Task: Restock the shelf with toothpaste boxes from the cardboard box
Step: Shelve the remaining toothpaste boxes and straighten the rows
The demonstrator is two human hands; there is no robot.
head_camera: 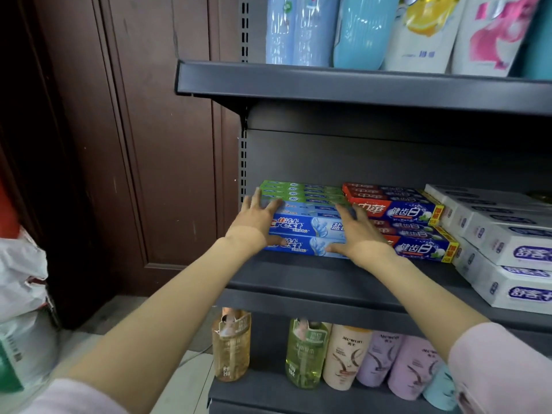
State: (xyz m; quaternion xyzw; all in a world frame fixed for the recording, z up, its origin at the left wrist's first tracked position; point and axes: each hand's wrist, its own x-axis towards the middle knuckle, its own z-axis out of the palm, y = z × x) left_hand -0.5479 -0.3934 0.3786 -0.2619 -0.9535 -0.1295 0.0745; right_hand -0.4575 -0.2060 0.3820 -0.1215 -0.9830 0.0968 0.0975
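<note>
Blue toothpaste boxes (307,234) lie stacked at the left end of the dark middle shelf (313,282). My left hand (257,219) rests flat on the stack's left end, fingers spread, thumb along the lower box's front. My right hand (357,234) lies flat on the stack's right end, fingers spread. Green toothpaste boxes (301,191) sit behind the blue ones. Red-and-blue toothpaste boxes (403,216) are stacked to the right, then white toothpaste boxes (507,249). The cardboard box is out of view.
The upper shelf (358,85) holds pouches and blue containers. The lower shelf carries bottles (231,345) and pastel cups. A brown wooden panel (134,144) stands to the left, with white bags (21,288) at the far left.
</note>
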